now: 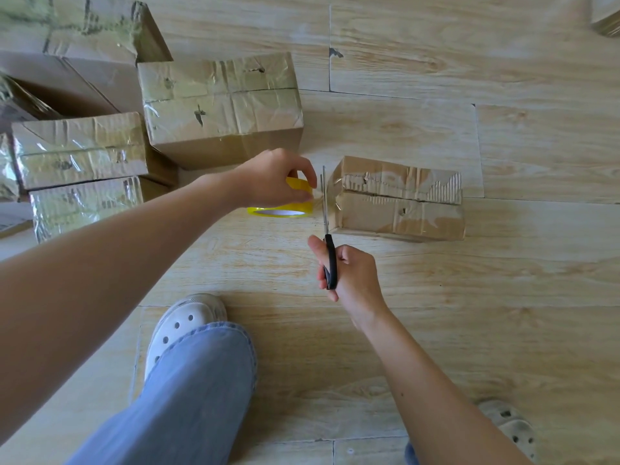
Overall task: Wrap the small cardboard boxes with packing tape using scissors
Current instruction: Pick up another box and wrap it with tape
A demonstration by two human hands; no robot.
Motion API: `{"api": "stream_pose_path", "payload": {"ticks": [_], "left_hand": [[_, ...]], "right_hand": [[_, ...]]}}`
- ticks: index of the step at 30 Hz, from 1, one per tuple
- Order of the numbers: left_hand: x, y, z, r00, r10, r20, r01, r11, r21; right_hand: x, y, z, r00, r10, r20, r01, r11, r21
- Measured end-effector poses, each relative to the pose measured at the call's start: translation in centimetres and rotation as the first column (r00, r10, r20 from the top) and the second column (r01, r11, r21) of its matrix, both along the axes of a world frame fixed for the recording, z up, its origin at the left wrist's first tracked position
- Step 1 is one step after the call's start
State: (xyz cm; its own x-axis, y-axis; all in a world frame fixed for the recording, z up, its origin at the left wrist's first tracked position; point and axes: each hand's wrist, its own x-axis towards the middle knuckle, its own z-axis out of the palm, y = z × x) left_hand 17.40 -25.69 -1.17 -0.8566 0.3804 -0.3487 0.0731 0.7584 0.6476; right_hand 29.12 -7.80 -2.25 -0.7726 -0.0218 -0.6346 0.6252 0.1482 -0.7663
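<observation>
A small cardboard box [402,199] lies on the wooden floor right of centre, its top torn and partly covered in clear tape. My left hand [275,177] grips a yellow roll of packing tape [288,204] just left of the box, with a short strip of clear tape stretched from the roll to the box's left end. My right hand [349,273] holds black-handled scissors [327,229] upright, and their blades stand across that stretched strip, between roll and box.
Several taped cardboard boxes [221,105] are stacked at the upper left. Another box corner [607,15] shows at the top right. My leg in blue jeans with a white clog [184,327] is in front, and a second clog [513,427] at the lower right.
</observation>
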Motion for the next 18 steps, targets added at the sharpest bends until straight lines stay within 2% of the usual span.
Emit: {"api": "stream_pose_path", "payload": {"ticks": [7,14,18], "left_hand": [[0.2,0.5,0.0,0.999,-0.008,-0.042,0.005,0.997,-0.078],[-0.3,1.6,0.8,0.993,-0.060,-0.101,0.032,0.966,-0.256],[-0.3,1.0,0.5,0.988,-0.123,-0.097,0.070,0.900,-0.429]], "right_hand": [[0.3,0.2,-0.5,0.998,0.022,-0.061,-0.018,0.997,0.071],[-0.1,-0.2,-0.3,0.998,0.037,-0.060,-0.032,0.996,0.086],[-0.1,-0.1,-0.3,0.999,0.019,-0.047,-0.015,0.997,0.080]]}}
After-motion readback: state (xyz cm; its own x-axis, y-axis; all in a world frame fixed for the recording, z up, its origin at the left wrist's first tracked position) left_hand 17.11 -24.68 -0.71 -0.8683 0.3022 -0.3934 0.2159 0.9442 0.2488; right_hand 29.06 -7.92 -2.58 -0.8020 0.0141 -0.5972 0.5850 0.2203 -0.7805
